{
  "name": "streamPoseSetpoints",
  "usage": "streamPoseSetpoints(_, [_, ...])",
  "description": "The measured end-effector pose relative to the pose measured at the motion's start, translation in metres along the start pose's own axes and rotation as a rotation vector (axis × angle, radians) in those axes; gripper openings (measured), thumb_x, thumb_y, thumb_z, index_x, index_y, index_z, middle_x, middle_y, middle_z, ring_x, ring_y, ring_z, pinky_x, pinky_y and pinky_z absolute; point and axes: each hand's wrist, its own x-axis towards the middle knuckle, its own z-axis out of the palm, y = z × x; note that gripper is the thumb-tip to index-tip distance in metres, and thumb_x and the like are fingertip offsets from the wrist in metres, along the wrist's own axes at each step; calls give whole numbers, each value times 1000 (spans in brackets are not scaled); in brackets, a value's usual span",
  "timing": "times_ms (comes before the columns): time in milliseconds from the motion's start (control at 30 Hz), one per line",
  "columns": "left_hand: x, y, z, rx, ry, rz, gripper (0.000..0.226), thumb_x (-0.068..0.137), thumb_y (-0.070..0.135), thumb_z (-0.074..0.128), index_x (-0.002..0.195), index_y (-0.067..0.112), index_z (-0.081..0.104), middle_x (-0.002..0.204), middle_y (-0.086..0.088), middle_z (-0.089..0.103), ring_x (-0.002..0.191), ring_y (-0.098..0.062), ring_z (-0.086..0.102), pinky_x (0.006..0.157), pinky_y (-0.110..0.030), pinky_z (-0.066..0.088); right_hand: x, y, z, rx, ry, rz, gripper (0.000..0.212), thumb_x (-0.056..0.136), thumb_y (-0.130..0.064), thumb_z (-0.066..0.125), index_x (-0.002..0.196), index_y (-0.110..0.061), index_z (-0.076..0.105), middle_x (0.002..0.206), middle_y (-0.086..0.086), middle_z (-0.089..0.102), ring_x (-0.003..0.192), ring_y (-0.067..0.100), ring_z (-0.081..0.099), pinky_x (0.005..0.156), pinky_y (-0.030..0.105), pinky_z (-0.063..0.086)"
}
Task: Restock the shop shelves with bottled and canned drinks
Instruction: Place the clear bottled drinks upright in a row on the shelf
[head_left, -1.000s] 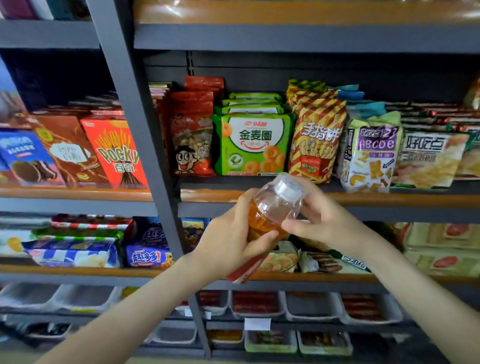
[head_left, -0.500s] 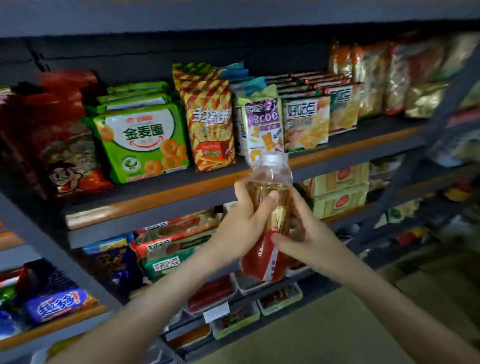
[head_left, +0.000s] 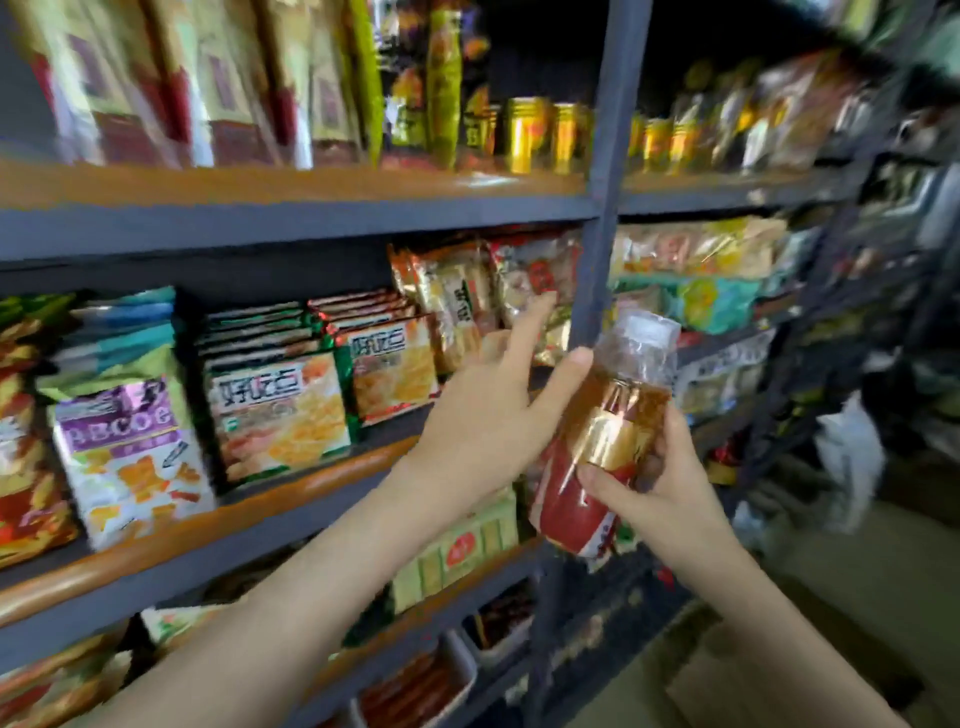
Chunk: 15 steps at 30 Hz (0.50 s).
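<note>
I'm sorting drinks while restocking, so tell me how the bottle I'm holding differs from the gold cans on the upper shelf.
The bottle is clear, showing amber liquid, with a red and gold label and a white cap; the gold cans are opaque. The bottle is tilted, in the grip of the right hand; the cans stand upright on the upper shelf. The bottle is alone; the cans form a row. Both are round.

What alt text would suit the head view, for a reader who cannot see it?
A right hand grips a red-labelled bottle of amber drink; the left hand, fingers straight, touches its shoulder. Behind are shelves of snack packets and gold cans.
</note>
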Motion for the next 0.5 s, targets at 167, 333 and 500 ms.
streamPoseSetpoints(167, [109,31,64,286,322,276,53,98,38,45,147,21,36,125,-13,52,113,-29,50,88,-36,45,76,21,-88,-54,185,-58,98,68,-39,80,146,-35,21,129,-17,53,113,-8,54,98,32,49])
streamPoseSetpoints(333, [216,43,110,417,562,406,45,96,33,52,136,12,53,123,-23,55,114,-36,53,92,-45,45,168,32,-160,-89,312,-205,106,74,-32,79,149,-32,4,150,-2,31,133,14,42,106,41,43])
streamPoseSetpoints(500, [315,44,148,659,704,354,39,92,40,50,117,15,65,130,-25,54,124,-43,47,107,-58,33,286,37,-228,-91,510,-390,101,82,-23,76,146,-29,-2,150,-2,26,133,10,38,106,18,35])
